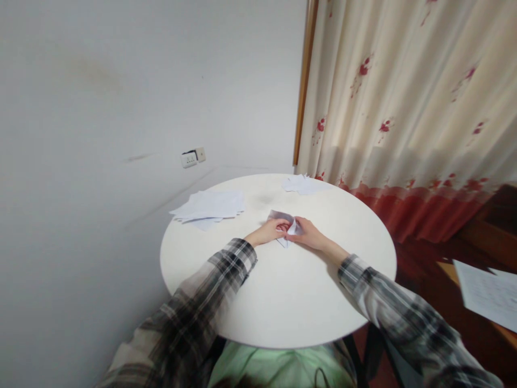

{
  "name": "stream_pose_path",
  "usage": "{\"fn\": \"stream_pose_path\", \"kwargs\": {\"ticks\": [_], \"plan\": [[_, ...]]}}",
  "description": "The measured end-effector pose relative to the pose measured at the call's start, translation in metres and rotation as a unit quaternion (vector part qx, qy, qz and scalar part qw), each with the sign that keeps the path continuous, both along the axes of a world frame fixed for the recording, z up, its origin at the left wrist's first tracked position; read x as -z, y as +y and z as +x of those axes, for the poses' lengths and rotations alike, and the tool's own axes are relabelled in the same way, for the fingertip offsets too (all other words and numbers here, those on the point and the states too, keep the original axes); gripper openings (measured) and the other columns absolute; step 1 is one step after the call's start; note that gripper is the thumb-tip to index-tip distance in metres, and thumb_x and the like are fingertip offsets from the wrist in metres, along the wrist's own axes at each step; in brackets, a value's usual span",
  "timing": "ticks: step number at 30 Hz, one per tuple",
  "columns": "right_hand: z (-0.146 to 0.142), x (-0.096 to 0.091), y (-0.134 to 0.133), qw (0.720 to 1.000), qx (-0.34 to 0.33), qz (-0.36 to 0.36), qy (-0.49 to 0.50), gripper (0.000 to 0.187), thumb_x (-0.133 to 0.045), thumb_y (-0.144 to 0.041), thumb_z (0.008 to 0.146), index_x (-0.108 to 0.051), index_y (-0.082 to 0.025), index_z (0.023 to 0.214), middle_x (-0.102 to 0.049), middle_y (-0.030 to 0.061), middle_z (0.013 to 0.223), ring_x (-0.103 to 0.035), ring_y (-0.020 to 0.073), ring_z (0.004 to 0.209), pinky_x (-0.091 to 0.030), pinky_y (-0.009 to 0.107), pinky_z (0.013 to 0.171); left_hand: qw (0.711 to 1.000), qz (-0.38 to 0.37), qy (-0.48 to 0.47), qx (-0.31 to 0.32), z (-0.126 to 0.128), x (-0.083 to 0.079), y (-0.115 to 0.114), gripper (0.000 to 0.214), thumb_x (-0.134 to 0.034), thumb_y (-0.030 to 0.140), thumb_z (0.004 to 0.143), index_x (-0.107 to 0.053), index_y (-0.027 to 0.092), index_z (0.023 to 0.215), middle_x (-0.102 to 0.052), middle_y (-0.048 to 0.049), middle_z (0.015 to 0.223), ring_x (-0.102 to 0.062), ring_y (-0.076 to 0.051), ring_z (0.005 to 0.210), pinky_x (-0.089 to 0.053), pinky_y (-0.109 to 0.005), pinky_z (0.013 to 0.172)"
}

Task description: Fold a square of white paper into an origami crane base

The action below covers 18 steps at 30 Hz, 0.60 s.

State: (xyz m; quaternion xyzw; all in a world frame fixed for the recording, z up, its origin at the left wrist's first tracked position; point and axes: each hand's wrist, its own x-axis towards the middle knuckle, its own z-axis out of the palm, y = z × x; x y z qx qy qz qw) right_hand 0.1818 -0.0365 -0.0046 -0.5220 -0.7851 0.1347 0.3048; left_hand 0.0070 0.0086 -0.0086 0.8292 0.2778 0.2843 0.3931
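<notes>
A small piece of folded white paper (281,215) is between my two hands, over the middle of the round table. My left hand (270,230) grips it from the left, with the fingers curled in against its inner side. On the other side my right hand (309,233) pinches the paper's right edge between thumb and fingers. Part of the paper stands up and a pointed corner sticks out below my hands. My fingers hide some of the folds.
The round white table (283,302) stands close to a pale wall with a socket (189,159). A stack of white sheets (214,205) lies at its left, and more white papers (302,184) lie at the back. A curtain (404,108) hangs behind. Written sheets (487,293) rest at the far right.
</notes>
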Motion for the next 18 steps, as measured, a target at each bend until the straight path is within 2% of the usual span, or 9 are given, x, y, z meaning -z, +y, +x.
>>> {"fn": "stream_pose_path", "kwargs": {"ticks": [4,8,10,12,15,18], "plan": [[0.003,0.002,0.006,0.993,0.019,0.012,0.116,0.053,-0.062,-0.033,0.068,-0.042,-0.013,0.113,-0.051,0.0123,0.111,-0.051,0.0186,0.096,-0.039,0.033,0.084,0.999,0.045,0.001,0.010,-0.003,-0.003,-0.010,0.034,-0.064,0.020,0.067,-0.052,0.014,0.097,-0.056,-0.0039,0.091,-0.052,-0.014,0.084,-0.041,-0.028,0.080],[0.006,-0.003,0.005,0.985,-0.005,0.106,0.137,0.032,-0.060,-0.026,0.069,-0.048,-0.017,0.098,-0.051,0.0090,0.107,-0.048,0.0192,0.100,-0.040,0.035,0.085,0.996,0.082,-0.002,-0.019,-0.005,-0.002,-0.016,0.029,-0.064,0.023,0.067,-0.048,0.015,0.091,-0.054,-0.0026,0.088,-0.051,-0.014,0.083,-0.041,-0.028,0.079],[0.006,-0.007,0.002,0.983,-0.026,0.148,0.109,0.019,-0.058,-0.021,0.070,-0.052,-0.018,0.088,-0.049,0.0088,0.109,-0.045,0.0196,0.106,-0.038,0.037,0.089,0.994,0.104,0.011,-0.033,-0.005,-0.002,-0.019,0.024,-0.063,0.024,0.068,-0.049,0.015,0.085,-0.054,-0.0015,0.084,-0.051,-0.013,0.077,-0.042,-0.027,0.075],[0.007,-0.008,0.000,0.982,-0.046,0.170,0.063,0.013,-0.056,-0.017,0.071,-0.055,-0.019,0.084,-0.045,0.0089,0.116,-0.041,0.0199,0.111,-0.035,0.038,0.093,0.992,0.120,0.032,-0.028,-0.004,-0.005,-0.021,0.017,-0.061,0.025,0.071,-0.051,0.015,0.081,-0.055,-0.0014,0.080,-0.051,-0.014,0.075,-0.041,-0.026,0.073],[0.008,-0.006,0.000,0.981,-0.056,0.184,-0.020,0.022,-0.053,-0.015,0.074,-0.059,-0.020,0.094,-0.038,0.0090,0.127,-0.034,0.0218,0.119,-0.032,0.040,0.096,0.990,0.131,0.056,-0.002,-0.004,-0.010,-0.025,0.010,-0.057,0.023,0.074,-0.057,0.015,0.081,-0.059,-0.0034,0.084,-0.053,-0.015,0.083,-0.040,-0.028,0.080],[0.008,-0.005,0.001,0.979,-0.046,0.181,-0.086,0.025,-0.049,-0.017,0.078,-0.059,-0.020,0.100,-0.034,0.0107,0.132,-0.032,0.0236,0.121,-0.032,0.042,0.096,0.989,0.136,0.060,0.013,-0.005,-0.012,-0.028,0.013,-0.055,0.023,0.076,-0.063,0.017,0.085,-0.061,-0.0054,0.098,-0.053,-0.017,0.095,-0.036,-0.030,0.090]]}}
